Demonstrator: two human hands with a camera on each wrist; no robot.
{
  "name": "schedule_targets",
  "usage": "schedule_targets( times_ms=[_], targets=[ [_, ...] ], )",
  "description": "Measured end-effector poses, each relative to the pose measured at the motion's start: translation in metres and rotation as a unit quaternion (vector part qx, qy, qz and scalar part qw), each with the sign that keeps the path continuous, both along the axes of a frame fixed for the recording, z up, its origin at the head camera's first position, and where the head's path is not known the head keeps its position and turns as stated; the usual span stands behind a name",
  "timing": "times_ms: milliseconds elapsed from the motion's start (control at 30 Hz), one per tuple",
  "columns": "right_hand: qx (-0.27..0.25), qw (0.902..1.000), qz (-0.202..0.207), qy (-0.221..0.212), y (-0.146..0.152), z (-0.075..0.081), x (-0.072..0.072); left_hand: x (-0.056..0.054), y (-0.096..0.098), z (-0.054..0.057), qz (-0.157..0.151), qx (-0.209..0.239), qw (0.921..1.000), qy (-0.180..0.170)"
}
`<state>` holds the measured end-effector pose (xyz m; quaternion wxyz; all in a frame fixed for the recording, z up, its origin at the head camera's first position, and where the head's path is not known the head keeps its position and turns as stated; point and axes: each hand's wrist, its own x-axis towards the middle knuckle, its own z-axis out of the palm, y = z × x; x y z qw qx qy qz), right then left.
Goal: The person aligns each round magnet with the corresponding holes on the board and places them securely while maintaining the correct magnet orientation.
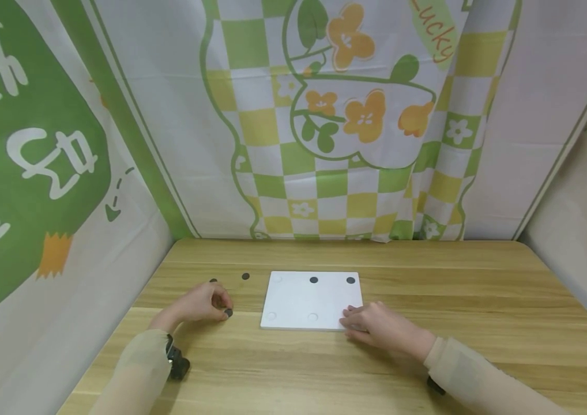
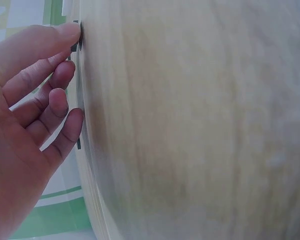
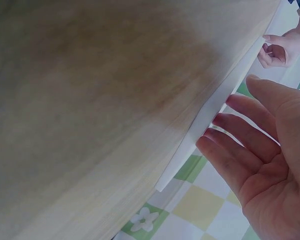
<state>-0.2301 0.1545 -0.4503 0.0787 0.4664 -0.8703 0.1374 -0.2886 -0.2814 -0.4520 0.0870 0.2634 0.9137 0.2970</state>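
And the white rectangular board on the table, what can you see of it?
The board is thin and smooth, perhaps plastic, and lies flat on the light-brown wood-grain table. Two small round black discs sit at its far middle and far right. Faint, bare circles mark its far left, near left and near middle. The right hand touches its near right corner, partly covering it.

The tabletop (image 1: pixel 293 372) shows smooth wood grain with a slight sheen. The white board (image 1: pixel 296 300) appears smooth and matt; the dark discs (image 1: pixel 313 280) appear matt. The far drape (image 1: pixel 332 187) is printed, creased cloth.
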Motion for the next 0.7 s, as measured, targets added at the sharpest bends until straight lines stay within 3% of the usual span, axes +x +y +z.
schedule_targets(
  times_ms=[300, 700],
  targets=[
    [0.001, 1.0000, 0.001, 0.001, 0.000, 0.001, 0.001, -0.001, 0.000, -0.001, 0.009, 0.010, 0.9998, -0.011],
    [0.003, 1.0000, 0.003, 0.008, 0.001, -0.001, 0.000, 0.002, 0.012, 0.008, 0.029, -0.016, 0.9995, -0.006]
  ],
)
